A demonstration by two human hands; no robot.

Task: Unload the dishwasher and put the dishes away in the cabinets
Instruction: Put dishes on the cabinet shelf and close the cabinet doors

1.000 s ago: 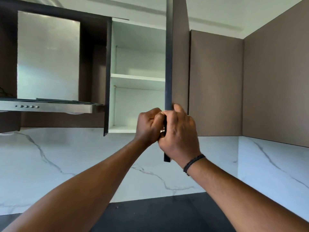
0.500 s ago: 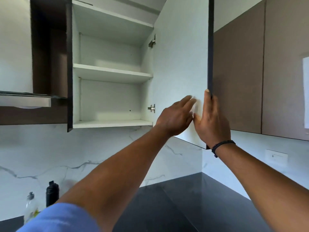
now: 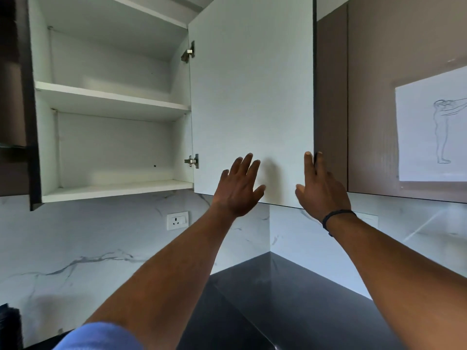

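An upper cabinet (image 3: 113,102) stands open, its two white shelves bare. Its door (image 3: 252,84) is swung wide to the right, white inner face toward me. My left hand (image 3: 240,185) is spread flat with fingers apart on the lower part of that face. My right hand (image 3: 321,185) sits at the door's lower free edge, fingers curled around the dark edge and thumb apart. A black band circles the right wrist. No dishes are in view.
Brown closed cabinets (image 3: 379,97) run to the right, one with a paper sheet (image 3: 432,127) bearing a line drawing. A wall socket (image 3: 177,220) sits on the marble backsplash. The dark countertop (image 3: 278,311) meets in a corner below. A dark object (image 3: 10,324) shows at bottom left.
The door has swung from nearly edge-on to fully open toward the right. My left hand let go of the edge and spread flat on the inner face. My view shifted right.
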